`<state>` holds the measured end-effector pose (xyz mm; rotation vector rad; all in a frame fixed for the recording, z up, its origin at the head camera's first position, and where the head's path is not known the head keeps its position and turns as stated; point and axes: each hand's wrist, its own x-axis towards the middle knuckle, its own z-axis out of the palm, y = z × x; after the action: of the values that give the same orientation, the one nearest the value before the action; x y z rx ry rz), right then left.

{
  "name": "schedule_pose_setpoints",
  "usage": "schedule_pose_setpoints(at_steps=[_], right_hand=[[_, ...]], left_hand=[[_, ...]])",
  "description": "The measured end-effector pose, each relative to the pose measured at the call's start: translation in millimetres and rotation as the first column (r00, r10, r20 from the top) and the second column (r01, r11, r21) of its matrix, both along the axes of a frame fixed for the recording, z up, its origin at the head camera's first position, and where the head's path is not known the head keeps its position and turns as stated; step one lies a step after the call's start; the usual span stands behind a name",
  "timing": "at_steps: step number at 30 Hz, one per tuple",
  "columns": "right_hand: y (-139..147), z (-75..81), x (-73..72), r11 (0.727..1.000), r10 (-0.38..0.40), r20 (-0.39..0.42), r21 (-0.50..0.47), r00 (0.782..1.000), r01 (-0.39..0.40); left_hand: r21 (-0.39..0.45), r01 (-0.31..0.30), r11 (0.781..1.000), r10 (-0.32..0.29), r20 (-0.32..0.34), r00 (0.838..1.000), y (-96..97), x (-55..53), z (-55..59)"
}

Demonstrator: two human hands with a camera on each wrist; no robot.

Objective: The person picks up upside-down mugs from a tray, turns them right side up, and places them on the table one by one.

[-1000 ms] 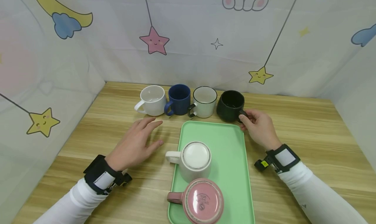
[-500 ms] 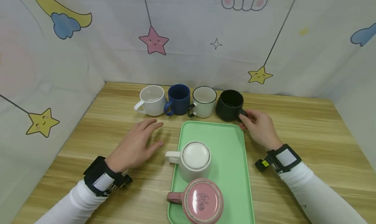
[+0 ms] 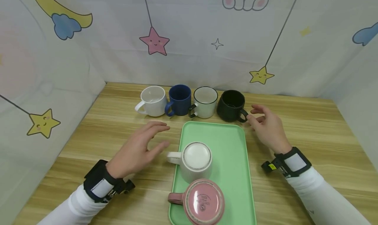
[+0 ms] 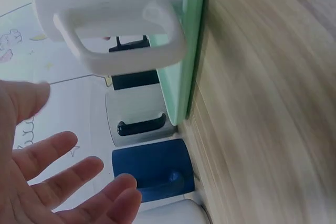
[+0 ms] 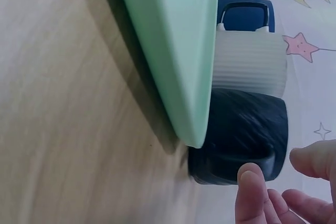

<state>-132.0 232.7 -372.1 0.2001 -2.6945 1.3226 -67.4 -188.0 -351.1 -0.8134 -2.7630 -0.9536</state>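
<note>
A black mug stands upright at the right end of a row of mugs along the back of the table. Close by its handle is my right hand, thumb tip right at the handle and fingers spread apart. My left hand hovers with relaxed fingers left of a green tray. On that tray a white ribbed mug sits upside down, its handle pointing toward the left hand. Nearer the front is a pink mug, also upside down with its handle to the left.
Left of the black mug stand a white mug with a black rim, a dark blue mug and a plain white mug, all upright. A printed cloth hangs behind the wooden table.
My right hand has released the black mug's handle and drawn slightly back to the right. My left hand has shifted a little to the right, toward the tray. The mugs stand nearly as before.
</note>
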Motion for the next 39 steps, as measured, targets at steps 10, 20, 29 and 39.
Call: schedule_pose_setpoints(at_steps=[10, 20, 29, 39], right_hand=[[-2, 13.5, 16.7, 0.997, 0.030, -0.146, 0.069, 0.989, -0.020], [-7, 23.8, 35.8, 0.989, 0.101, -0.233, 0.129, 0.967, -0.072], [-9, 24.1, 44.7, 0.986, 0.128, -0.193, 0.135, 0.973, -0.103], [-12, 22.2, 49.1, 0.986, 0.135, -0.176, 0.126, 0.975, -0.113]], left_hand=[[0.003, 0.113, 0.994, -0.113, 0.005, 0.994, 9.3, 5.1, 3.1], [-0.037, 0.184, 0.982, -0.181, 0.077, 0.980, 16.7, 5.1, 3.6], [0.009, 0.264, 0.965, -0.263, 0.133, 0.956, 19.7, 3.5, -2.1], [0.029, 0.289, 0.957, -0.290, 0.139, 0.947, 19.6, 2.7, -4.8]])
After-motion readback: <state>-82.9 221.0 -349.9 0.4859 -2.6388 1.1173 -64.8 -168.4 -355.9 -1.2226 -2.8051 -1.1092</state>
